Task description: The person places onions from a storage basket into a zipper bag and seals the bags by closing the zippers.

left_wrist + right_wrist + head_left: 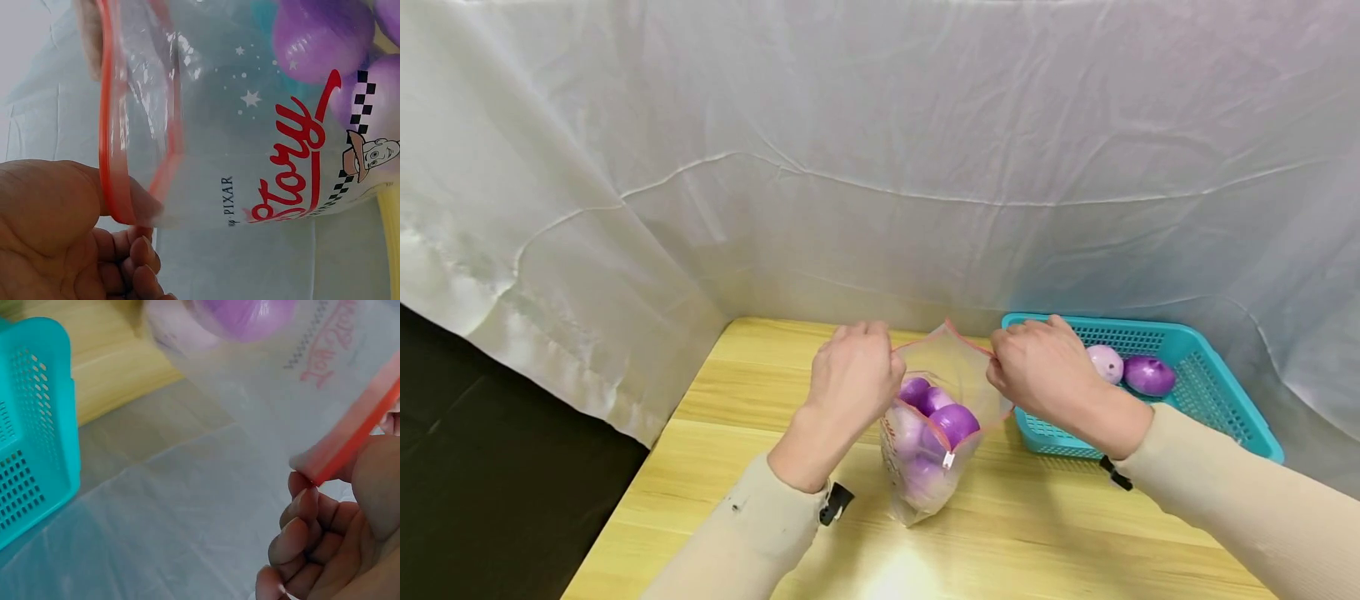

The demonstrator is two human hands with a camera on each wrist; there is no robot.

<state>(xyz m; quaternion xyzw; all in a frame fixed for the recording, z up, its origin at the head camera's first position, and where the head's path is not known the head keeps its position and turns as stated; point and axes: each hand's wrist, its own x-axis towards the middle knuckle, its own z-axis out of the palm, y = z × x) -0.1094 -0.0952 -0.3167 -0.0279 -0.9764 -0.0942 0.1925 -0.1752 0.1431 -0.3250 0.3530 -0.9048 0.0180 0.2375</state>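
A pale, creased curtain [880, 125] backs the wood-grain table [737, 400], meeting it along the far edge. Two cream sleeves [1247, 492] reach in over the table. To the right, by the table's far edge, sits a turquoise mesh basket [1206, 392]. Left of it, in from the far edge, the clear zip bag [250, 156], printed "Story" and "PIXAR" in the left wrist view, is upright with its mouth agape; whether its base bears on the table I cannot tell. The left hand [853, 367] pinches the red rim [106, 125] on one side, and the right hand [1037, 362] pinches the opposite side, its other fingers curled in. Several glossy purple and lilac onion-like pieces [953, 423] fill the bag's lower part. Inside the basket, a lilac piece [1105, 363] lies beside a purple piece [1150, 376]. A white slider [948, 460] sits on the near lip.
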